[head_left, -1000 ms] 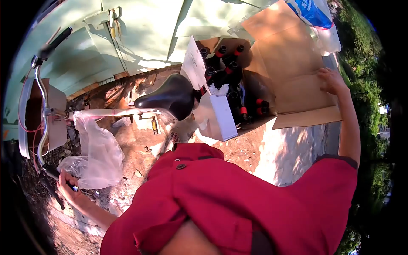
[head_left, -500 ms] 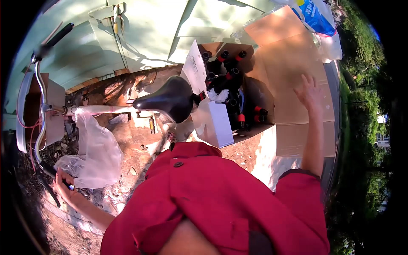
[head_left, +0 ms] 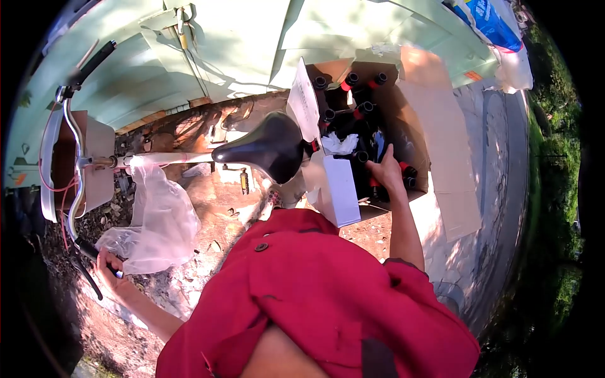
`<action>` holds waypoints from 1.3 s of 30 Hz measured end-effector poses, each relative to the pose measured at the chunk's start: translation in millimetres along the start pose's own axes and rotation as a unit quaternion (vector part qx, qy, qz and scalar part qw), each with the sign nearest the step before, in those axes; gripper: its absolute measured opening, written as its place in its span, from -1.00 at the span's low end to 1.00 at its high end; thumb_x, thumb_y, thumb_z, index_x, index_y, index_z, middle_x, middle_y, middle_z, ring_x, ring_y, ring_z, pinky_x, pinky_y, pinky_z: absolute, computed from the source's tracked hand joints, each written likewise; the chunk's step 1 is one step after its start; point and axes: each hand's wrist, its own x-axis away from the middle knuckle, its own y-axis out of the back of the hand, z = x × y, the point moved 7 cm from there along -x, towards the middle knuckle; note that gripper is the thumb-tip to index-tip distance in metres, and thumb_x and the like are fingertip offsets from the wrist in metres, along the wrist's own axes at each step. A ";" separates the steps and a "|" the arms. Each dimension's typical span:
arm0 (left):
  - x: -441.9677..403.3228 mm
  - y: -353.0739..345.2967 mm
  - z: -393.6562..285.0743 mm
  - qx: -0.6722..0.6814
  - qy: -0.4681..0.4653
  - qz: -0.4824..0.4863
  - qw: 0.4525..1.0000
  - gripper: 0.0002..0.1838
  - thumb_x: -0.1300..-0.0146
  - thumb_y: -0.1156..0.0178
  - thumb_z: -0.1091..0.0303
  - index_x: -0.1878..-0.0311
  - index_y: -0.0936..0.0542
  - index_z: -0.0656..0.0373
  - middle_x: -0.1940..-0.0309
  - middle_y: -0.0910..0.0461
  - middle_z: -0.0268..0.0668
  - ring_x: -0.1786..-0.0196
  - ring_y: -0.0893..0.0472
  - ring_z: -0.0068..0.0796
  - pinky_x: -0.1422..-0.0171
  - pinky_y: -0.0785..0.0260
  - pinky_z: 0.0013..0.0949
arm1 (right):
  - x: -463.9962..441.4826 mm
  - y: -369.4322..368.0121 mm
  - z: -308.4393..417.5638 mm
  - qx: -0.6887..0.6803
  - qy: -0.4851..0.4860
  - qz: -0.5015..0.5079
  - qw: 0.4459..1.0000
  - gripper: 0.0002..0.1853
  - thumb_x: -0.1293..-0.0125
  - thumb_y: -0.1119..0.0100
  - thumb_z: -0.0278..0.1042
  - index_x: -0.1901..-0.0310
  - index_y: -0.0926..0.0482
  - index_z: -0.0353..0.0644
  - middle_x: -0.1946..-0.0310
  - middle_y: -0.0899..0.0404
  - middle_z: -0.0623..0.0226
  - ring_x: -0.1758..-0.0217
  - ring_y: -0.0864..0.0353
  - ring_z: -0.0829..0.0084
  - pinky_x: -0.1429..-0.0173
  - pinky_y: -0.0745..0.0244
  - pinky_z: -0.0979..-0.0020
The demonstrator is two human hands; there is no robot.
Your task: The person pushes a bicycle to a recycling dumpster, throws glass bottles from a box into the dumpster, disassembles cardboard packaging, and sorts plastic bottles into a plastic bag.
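My left hand is closed around the black grip at the near end of the bicycle handlebar. Reaching into a cardboard box on the right, my right hand has its thumb and index finger apart among dark bottles; its other fingers are partly hidden. A dark bottle neck is just left of the thumb, and a red-banded bottle shows beneath the hand. White crumpled material lies between the bottles.
The black bicycle saddle stands beside the box. A translucent plastic bag hangs from the frame, and a carton sits behind the handlebar. A pale green metal wall runs along the back. A blue package is at upper right.
My right hand has moved left and down from over the open cardboard flap into the box. The flap has swung lower and outward. My left hand stays on the grip.
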 end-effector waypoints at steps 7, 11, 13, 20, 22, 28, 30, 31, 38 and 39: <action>-5.7 5.8 3.9 -0.024 0.015 0.015 0.999 -0.72 -0.08 -0.14 0.41 0.67 -0.30 0.03 0.78 -0.22 -0.51 0.76 -0.16 -0.72 0.70 0.02 -0.60 | -6.6 -18.8 -28.8 -0.536 -0.048 0.123 0.834 -0.57 0.04 -0.24 -0.41 0.18 -0.24 -0.31 0.62 -0.45 0.28 0.75 -0.40 0.53 0.68 -0.30 0.55; -22.7 20.2 7.1 -0.025 -0.033 0.022 0.999 -0.71 -0.04 -0.13 0.39 0.70 -0.28 0.06 0.83 -0.21 -0.49 0.83 -0.16 -0.67 0.78 0.03 -0.57 | 14.5 11.3 -18.1 -0.556 0.045 0.068 0.827 -0.57 0.06 -0.18 -0.51 0.10 -0.29 -0.27 0.64 -0.42 0.31 0.79 -0.37 0.49 0.72 -0.29 0.53; -14.6 16.7 5.2 -0.024 -0.044 -0.013 0.999 -0.73 -0.02 -0.10 0.40 0.69 -0.26 0.08 0.83 -0.20 -0.47 0.84 -0.16 -0.64 0.79 0.02 -0.55 | 28.9 34.9 -7.6 -0.577 0.086 0.052 0.811 -0.57 0.05 -0.17 -0.53 0.08 -0.30 -0.25 0.63 -0.43 0.31 0.80 -0.37 0.50 0.73 -0.29 0.54; -3.2 9.0 -2.0 -0.002 -0.063 -0.018 0.998 -0.76 -0.03 -0.09 0.40 0.65 -0.27 0.09 0.82 -0.24 -0.45 0.84 -0.22 -0.63 0.79 -0.03 -0.53 | 103.8 113.0 31.7 -0.597 0.223 -0.117 0.762 -0.27 0.08 -0.01 -0.68 -0.23 -0.06 -0.23 0.46 -0.41 0.25 0.75 -0.32 0.54 0.67 -0.27 0.56; -6.0 10.4 2.0 -0.017 -0.058 0.010 0.998 -0.78 0.01 -0.12 0.36 0.63 -0.29 0.08 0.78 -0.24 -0.47 0.79 -0.22 -0.65 0.74 -0.03 -0.53 | 112.7 141.1 55.6 -0.582 0.258 -0.143 0.758 -0.29 0.08 -0.01 -0.68 -0.21 -0.09 -0.24 0.46 -0.42 0.24 0.74 -0.32 0.55 0.66 -0.27 0.57; -15.0 11.1 13.3 0.010 -0.033 -0.021 0.999 -0.82 0.00 -0.11 0.44 0.58 -0.30 0.17 0.80 -0.26 -0.41 0.86 -0.22 -0.59 0.82 -0.04 -0.50 | 91.0 246.5 236.4 -0.500 0.457 0.006 0.736 -0.39 0.03 -0.03 -0.63 -0.15 -0.19 -0.24 0.45 -0.48 0.30 0.72 -0.35 0.62 0.67 -0.25 0.64; -19.4 12.3 17.4 0.012 -0.047 0.005 0.999 -0.84 0.01 -0.11 0.43 0.54 -0.32 0.19 0.80 -0.27 -0.40 0.85 -0.23 -0.58 0.83 -0.05 -0.50 | 52.3 296.2 340.0 -0.395 0.534 -0.008 0.748 -0.40 -0.07 -0.16 -0.41 -0.18 -0.21 -0.21 0.44 -0.46 0.33 0.71 -0.36 0.67 0.67 -0.26 0.68; -16.3 10.7 15.1 0.004 -0.048 -0.002 0.999 -0.84 0.01 -0.12 0.43 0.55 -0.32 0.19 0.80 -0.27 -0.39 0.85 -0.23 -0.58 0.83 -0.05 -0.50 | 25.1 320.3 395.4 -0.345 0.566 -0.020 0.749 -0.34 -0.02 -0.26 -0.27 -0.17 -0.25 -0.23 0.37 -0.49 0.26 0.53 -0.49 0.55 0.44 -0.43 0.60; -12.3 7.7 12.9 -0.019 -0.041 -0.013 0.999 -0.77 -0.03 -0.10 0.39 0.64 -0.30 0.13 0.82 -0.27 -0.40 0.85 -0.22 -0.59 0.79 -0.05 -0.50 | 74.9 335.9 411.7 -0.268 0.605 -0.483 0.574 -0.61 -0.04 -0.20 -0.09 0.11 -0.56 -0.09 0.23 -0.59 0.27 0.22 -0.58 0.40 0.07 -0.38 0.47; -9.8 4.0 7.8 -0.019 -0.044 -0.019 0.999 -0.77 -0.04 -0.10 0.39 0.64 -0.30 0.12 0.82 -0.26 -0.41 0.84 -0.21 -0.60 0.79 -0.04 -0.52 | 76.2 309.9 388.7 -0.244 0.623 -0.465 0.579 -0.68 -0.06 -0.21 -0.20 0.13 -0.57 -0.09 0.34 -0.60 0.30 0.30 -0.58 0.50 0.15 -0.39 0.55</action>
